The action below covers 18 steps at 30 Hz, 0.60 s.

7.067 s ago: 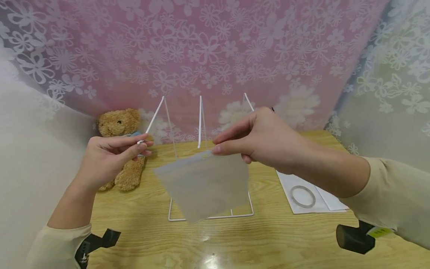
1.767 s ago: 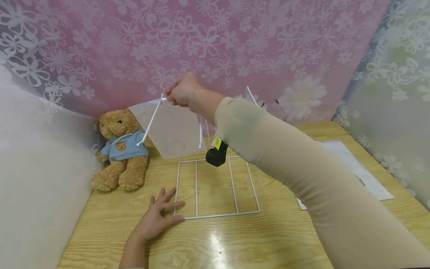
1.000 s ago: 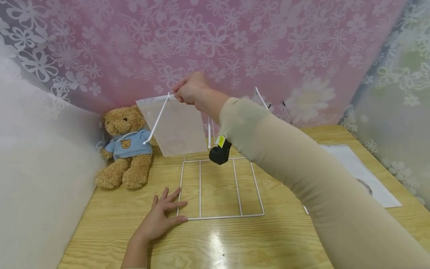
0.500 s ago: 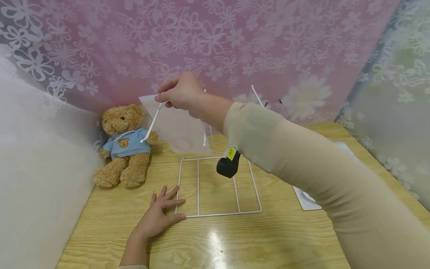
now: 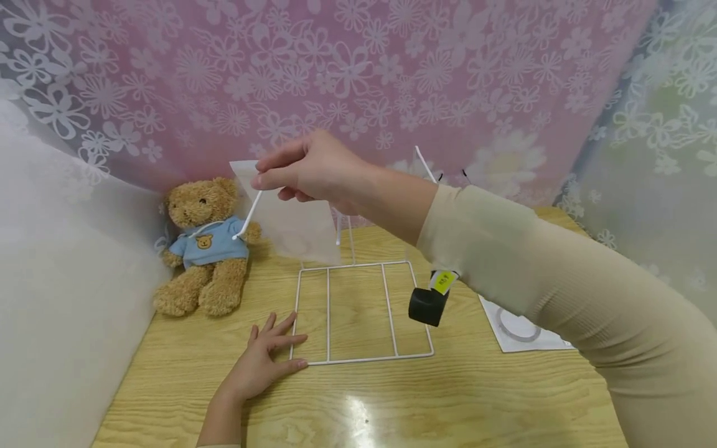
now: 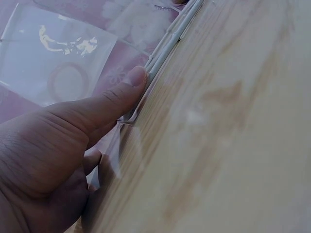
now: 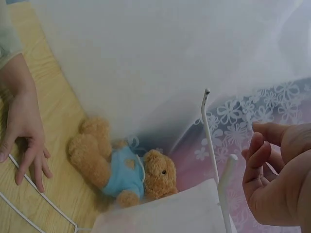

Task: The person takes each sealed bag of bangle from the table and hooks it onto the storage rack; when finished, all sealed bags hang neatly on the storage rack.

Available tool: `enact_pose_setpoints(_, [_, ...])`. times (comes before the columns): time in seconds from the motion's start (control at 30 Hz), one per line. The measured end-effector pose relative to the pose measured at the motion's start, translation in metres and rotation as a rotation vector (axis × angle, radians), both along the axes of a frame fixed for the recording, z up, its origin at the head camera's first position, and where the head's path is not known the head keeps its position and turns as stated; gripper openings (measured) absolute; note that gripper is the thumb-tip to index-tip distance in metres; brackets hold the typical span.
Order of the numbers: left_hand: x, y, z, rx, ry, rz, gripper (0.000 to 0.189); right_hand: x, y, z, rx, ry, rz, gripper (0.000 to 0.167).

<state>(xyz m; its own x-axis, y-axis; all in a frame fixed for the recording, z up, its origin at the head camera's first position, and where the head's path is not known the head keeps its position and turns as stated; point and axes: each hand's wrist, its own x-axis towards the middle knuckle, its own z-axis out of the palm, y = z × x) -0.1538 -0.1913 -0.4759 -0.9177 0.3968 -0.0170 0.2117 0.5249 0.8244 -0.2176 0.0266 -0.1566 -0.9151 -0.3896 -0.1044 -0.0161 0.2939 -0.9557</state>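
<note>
A white wire display rack [image 5: 364,359] stands on the wooden table, its prongs slanting forward and down. On its left prong [image 5: 248,214] hangs a frosted zip bag [image 5: 297,218] with a faint ring [image 6: 69,82] inside. My right hand [image 5: 322,171] is in front of the bag's top edge in the head view, hiding part of the prong. In the right wrist view its loosely curled fingers [image 7: 257,150] hold nothing and stand apart from prong and bag. My left hand [image 5: 260,361] rests at the base's front left corner, fingers spread, thumb on the wire.
A teddy bear [image 5: 207,249] in a blue top sits left of the rack. On the table's right lies a white bag [image 5: 504,342] with a ring showing, partly behind my right sleeve. A black wrist camera [image 5: 427,306] hangs below that sleeve.
Earlier my right hand pinched the bag before the rack while my left held the prong. Now the bag hangs on it. The right hand has let go and drawn forward; the left has dropped to the base.
</note>
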Motion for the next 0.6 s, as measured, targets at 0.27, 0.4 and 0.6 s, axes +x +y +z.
enact_pose_setpoints(0.27, [0.001,0.0,0.001,0.008,0.003,0.002,0.048,0.024,0.021,0.005,0.011,0.034,0.069,0.026])
enact_pose_setpoints(0.4, [0.001,0.0,0.0,-0.001,-0.002,0.005,0.049,0.032,0.035,0.007,-0.007,0.044,0.102,0.026])
enact_pose_setpoints(0.6, [0.0,-0.001,0.0,-0.022,-0.003,0.013,0.05,0.041,0.055,0.007,0.006,0.021,0.088,0.026])
